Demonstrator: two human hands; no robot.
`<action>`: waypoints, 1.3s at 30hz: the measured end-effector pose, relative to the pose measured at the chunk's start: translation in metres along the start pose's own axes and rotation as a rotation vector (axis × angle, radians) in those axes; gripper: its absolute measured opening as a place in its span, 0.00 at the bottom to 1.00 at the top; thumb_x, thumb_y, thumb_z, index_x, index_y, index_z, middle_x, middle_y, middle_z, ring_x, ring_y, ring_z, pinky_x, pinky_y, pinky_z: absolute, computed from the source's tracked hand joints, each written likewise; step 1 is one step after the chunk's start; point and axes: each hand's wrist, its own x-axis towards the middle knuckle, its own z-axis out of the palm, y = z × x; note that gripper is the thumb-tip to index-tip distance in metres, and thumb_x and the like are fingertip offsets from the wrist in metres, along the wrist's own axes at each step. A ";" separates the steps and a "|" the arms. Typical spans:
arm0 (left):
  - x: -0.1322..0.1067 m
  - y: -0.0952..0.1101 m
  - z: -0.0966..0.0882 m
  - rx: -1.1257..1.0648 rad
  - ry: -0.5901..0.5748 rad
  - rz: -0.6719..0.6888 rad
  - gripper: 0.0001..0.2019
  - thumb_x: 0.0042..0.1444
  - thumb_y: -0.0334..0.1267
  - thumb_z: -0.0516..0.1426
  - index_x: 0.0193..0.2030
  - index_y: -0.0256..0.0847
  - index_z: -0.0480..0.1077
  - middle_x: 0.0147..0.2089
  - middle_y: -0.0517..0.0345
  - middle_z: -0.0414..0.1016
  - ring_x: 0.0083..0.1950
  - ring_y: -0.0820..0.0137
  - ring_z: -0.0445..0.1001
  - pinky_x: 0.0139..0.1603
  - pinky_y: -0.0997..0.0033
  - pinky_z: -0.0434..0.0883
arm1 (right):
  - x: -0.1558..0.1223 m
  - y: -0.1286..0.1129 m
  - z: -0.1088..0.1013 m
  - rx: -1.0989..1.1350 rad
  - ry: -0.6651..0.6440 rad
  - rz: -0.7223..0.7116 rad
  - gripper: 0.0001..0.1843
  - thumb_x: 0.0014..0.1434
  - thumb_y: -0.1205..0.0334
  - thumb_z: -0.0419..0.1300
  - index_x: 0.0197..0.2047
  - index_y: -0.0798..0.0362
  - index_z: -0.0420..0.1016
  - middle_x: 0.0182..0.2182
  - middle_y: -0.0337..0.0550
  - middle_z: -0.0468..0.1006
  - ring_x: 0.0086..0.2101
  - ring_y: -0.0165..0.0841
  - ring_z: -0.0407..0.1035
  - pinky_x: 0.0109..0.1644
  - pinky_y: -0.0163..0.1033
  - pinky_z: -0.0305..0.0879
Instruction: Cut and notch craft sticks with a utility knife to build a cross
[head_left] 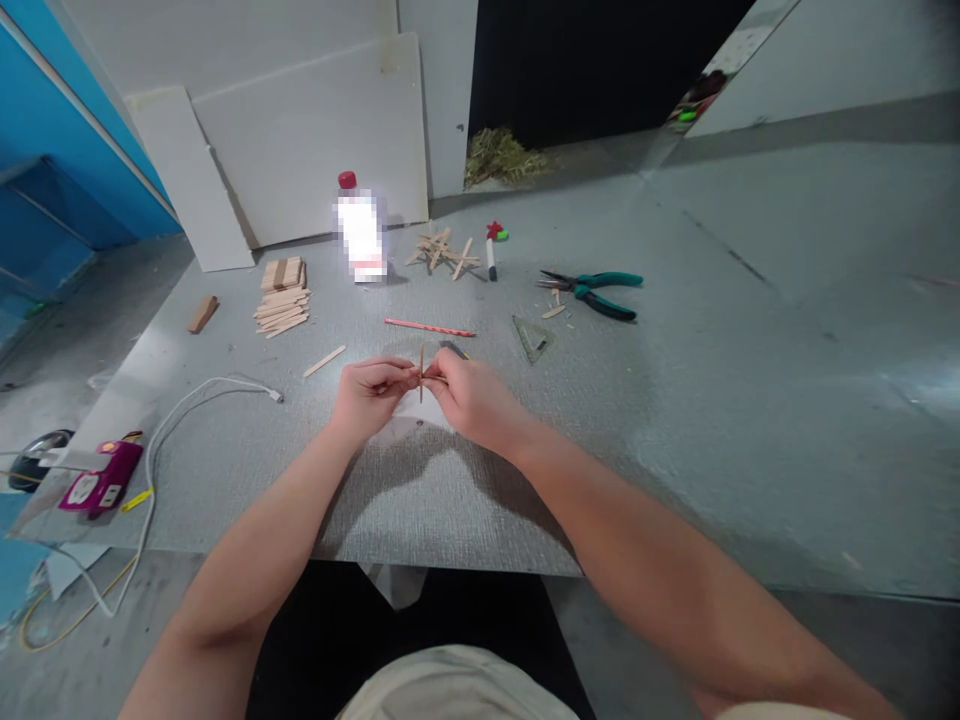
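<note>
My left hand (373,392) and my right hand (469,392) meet over the middle of the grey board (600,480), fingers pinched together. Between them stands a thin wooden stick (421,372), held upright at the fingertips of both hands. A small white sheet lies on the board just under the hands. A dark tool pokes out behind my right hand; I cannot tell what it is.
A stack of craft sticks (282,296), a loose stick (325,361), a red pencil (429,327), a glue bottle (360,232), a stick pile (443,250), a marker (491,252), green pliers (596,293) and a clear triangle ruler (533,338) lie beyond. A white cable (191,400) and pink device (101,480) sit left.
</note>
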 end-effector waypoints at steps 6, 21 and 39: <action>0.000 -0.001 0.002 -0.009 0.013 -0.012 0.14 0.69 0.45 0.59 0.54 0.38 0.72 0.52 0.51 0.76 0.47 0.67 0.77 0.49 0.61 0.79 | 0.000 -0.001 0.001 0.039 0.005 0.022 0.16 0.69 0.54 0.62 0.54 0.54 0.74 0.48 0.46 0.78 0.43 0.36 0.76 0.47 0.48 0.76; -0.001 -0.010 0.001 -0.032 0.041 -0.120 0.15 0.68 0.45 0.59 0.55 0.37 0.71 0.53 0.50 0.76 0.49 0.66 0.77 0.49 0.59 0.79 | 0.007 0.017 -0.002 0.443 0.016 0.066 0.15 0.71 0.51 0.59 0.50 0.55 0.75 0.39 0.41 0.78 0.32 0.30 0.74 0.36 0.39 0.75; 0.001 0.000 0.000 -0.007 0.030 -0.107 0.13 0.69 0.45 0.59 0.53 0.38 0.73 0.51 0.51 0.76 0.46 0.68 0.77 0.47 0.62 0.79 | 0.008 0.022 0.003 0.419 0.028 0.037 0.14 0.70 0.52 0.60 0.50 0.55 0.75 0.41 0.42 0.79 0.34 0.30 0.75 0.38 0.40 0.76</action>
